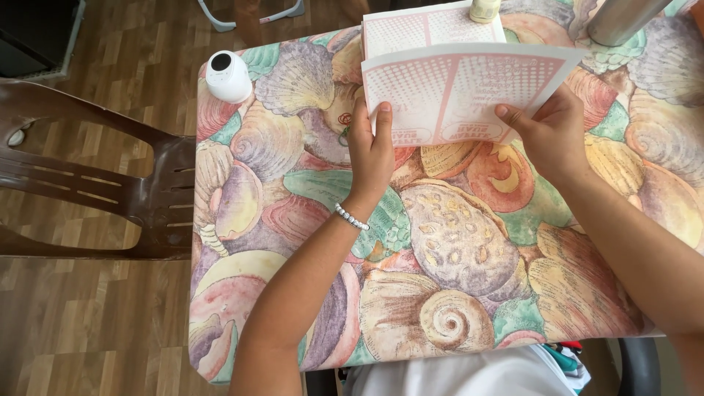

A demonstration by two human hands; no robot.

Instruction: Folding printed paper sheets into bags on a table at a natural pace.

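Worktop (455, 249): seashell-patterned cloth, wood floor beside.
Left hand (370, 150): fingers pinching pink printed sheet (469, 92).
Right hand (554, 132): fingers pinching same sheet.

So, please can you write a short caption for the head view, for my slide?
Left hand and right hand hold a pink-and-white printed card sheet above a seashell-patterned tablecloth.

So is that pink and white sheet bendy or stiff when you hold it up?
Probably fairly stiff: the pink and white sheet stays flat though the left hand and right hand pinch only its lower edge. It looks thin, so likely light. Pushed hard, it might crease.
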